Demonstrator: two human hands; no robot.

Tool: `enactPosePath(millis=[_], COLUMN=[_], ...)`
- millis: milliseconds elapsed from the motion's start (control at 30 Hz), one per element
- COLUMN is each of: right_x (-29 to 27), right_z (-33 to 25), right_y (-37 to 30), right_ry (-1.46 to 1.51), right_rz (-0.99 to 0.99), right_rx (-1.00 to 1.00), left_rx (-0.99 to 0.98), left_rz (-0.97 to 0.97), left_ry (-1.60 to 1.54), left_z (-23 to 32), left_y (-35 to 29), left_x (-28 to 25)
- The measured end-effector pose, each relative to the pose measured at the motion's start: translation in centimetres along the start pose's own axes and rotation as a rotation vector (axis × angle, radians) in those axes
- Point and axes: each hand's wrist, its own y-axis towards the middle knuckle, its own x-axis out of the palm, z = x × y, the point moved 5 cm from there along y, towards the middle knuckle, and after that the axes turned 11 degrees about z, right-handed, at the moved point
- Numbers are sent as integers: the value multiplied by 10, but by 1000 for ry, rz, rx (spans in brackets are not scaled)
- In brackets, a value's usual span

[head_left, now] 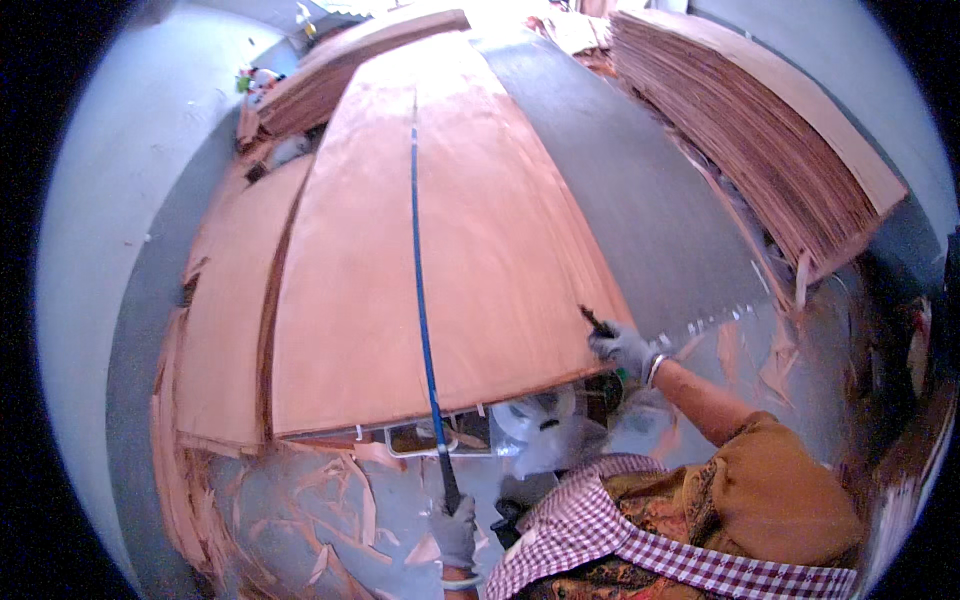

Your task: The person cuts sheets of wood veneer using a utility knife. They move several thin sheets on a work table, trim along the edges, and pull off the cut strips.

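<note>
A wide reddish-tan wood veneer sheet (480, 250) lies in front of me, stretching away to the far end. My left hand (455, 532), in a grey glove, is closed round the black grip of a long thin blue stick (421, 320). The stick runs lengthwise over the sheet, roughly down its middle. At the sheet's near right corner, my gloved right hand (622, 348) is closed on a small dark tool (596, 320), which points up and left over the sheet; its exact kind is too blurred to tell.
A grey board (640, 190) adjoins the sheet on the right, with a tall veneer stack (750, 140) beyond it. Another stack (350, 65) stands far left; narrower veneer (235, 330) lies left. Below the near edge are a white-rimmed tray (405, 452), clear plastic (550, 440) and floor scraps (340, 510).
</note>
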Motion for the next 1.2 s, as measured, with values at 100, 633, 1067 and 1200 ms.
enactPosePath(millis=[100,633,1067,1200], right_x=[-13,65,381,375], right_z=[-2,-109,-293,-248], right_y=[-9,-29,-28,-19], right_ry=[-429,44,-203,-318], right_rz=[121,153,-322,-597], right_rx=[-27,-185,-733,-822], left_rx=[-89,-10,311,89], left_rz=[-35,-390,-694,-795], left_ry=[-40,11,720,305], left_z=[7,30,56,76], left_y=[26,119,139,113], left_x=[1,-55,-30,2])
